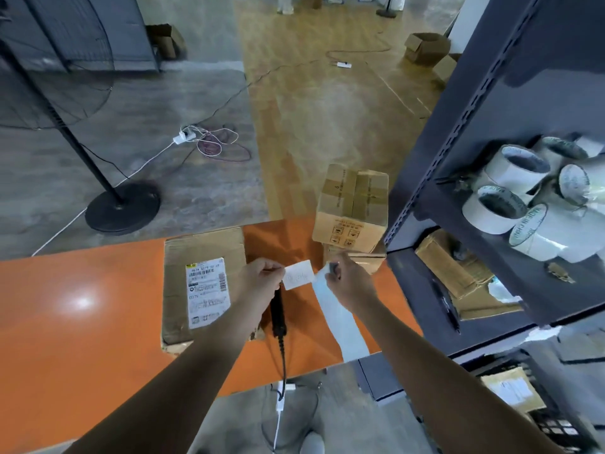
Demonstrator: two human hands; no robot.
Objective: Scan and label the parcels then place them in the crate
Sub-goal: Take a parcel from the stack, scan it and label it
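One label [298, 274] in left hand [262, 279], print illegible, strip [339, 319] in right hand [347, 284]

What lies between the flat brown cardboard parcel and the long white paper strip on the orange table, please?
In the head view, a black handheld scanner lies there, partly under the left hand pinching a white label.

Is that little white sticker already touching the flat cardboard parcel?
Apart. The head view shows the left hand pinching the sticker above the orange table, wholly beyond the parcel's right edge.
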